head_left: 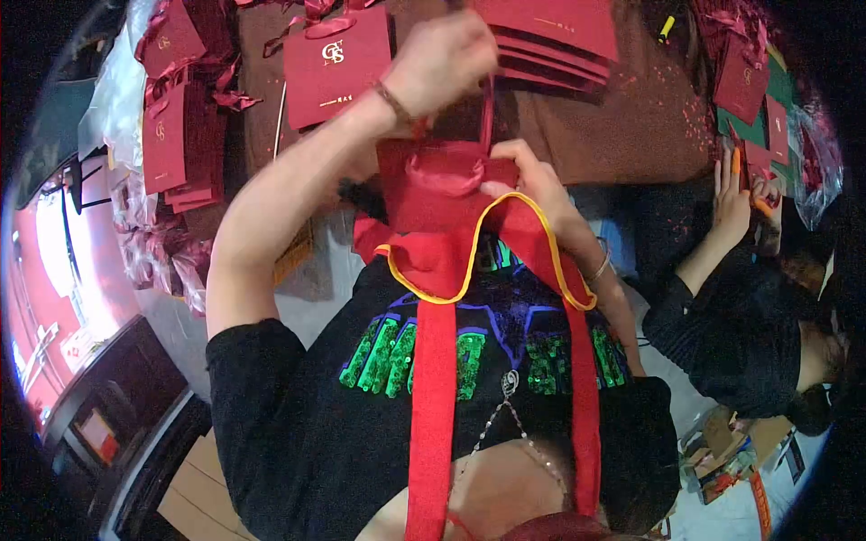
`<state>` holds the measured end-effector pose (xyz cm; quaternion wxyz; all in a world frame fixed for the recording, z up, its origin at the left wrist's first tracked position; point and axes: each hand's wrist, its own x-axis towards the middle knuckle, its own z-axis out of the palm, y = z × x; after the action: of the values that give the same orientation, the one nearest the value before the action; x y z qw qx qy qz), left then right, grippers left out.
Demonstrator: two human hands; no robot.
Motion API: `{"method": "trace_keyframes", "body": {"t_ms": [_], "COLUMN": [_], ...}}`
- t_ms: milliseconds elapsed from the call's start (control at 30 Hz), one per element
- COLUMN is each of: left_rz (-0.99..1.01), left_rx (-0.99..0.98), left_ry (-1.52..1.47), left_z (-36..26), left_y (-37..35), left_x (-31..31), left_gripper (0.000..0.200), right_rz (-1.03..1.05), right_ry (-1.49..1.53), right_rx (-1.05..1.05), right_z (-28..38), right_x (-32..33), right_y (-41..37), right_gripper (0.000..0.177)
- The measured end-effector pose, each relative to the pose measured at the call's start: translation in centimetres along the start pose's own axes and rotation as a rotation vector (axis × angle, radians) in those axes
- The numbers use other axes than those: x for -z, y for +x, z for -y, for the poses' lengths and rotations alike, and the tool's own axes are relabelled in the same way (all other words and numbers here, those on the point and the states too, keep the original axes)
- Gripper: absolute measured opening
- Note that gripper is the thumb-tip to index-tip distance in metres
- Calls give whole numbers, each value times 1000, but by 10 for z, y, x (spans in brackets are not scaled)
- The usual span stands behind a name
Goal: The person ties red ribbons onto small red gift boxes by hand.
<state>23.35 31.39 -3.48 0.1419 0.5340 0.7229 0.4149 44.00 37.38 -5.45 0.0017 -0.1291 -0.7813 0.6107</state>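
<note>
One camera, worn on the person's head, gave us our only view: it looked steeply down past the black shirt [289, 424], close on the left hand [442, 63] and right hand [532, 180] at a red bag [433, 185], with the bench [631, 126] at the frame's top and a co-worker's sleeve [722, 334] at right.

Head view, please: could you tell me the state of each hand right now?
Left hand: closed, pinching the red ribbon above the red bag.
Right hand: closed, holding the red bag.

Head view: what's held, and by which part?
A red bag: the left hand pinches its ribbon handle from above; the right hand grips its upper edge.
</note>
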Motion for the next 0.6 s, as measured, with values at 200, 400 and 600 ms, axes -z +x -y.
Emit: {"method": "trace_keyframes", "body": {"t_ms": [200,400,600], "left_rz": [486,-75,297], "left_rx": [470,249,393], "left_ry": [-73,-579,-930], "left_z": [15,2,-23], "left_y": [40,-11,-50], "left_x": [38,48,-25], "left_gripper": [45,21,50], "right_rz": [-29,-125,36], "right_ry": [399,654,1057], "right_rx": [-90,21,202], "right_z": [-22,-36,-22], "right_x": [-6,20,26], "right_y": [-1,0,39], "right_gripper": [35,34,31]}}
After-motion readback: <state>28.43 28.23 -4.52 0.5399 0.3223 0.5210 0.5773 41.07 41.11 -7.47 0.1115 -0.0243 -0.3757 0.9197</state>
